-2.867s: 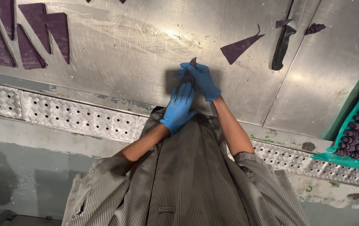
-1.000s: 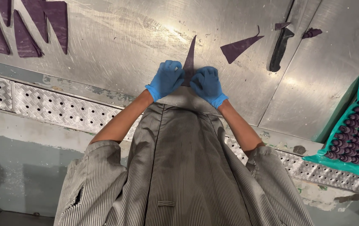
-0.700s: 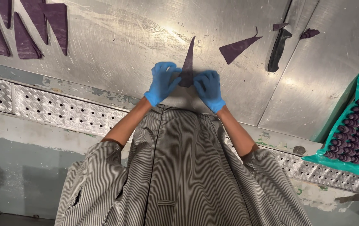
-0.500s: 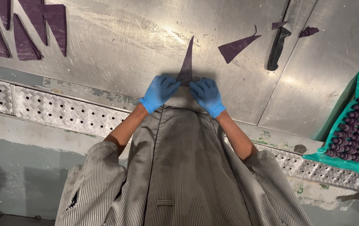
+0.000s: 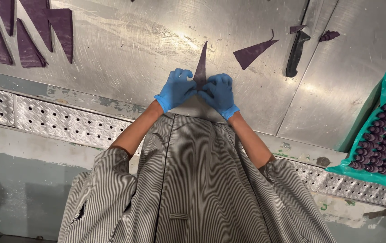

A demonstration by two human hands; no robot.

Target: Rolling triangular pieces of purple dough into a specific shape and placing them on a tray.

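From the head camera, both gloved hands rest on the steel table (image 5: 112, 27), pressing the wide near end of a purple dough triangle (image 5: 201, 67). Its long axis points straight away from the body, tip far. The left hand (image 5: 176, 89) and right hand (image 5: 220, 93) flank it evenly, fingers curled onto its base, neither nearer.
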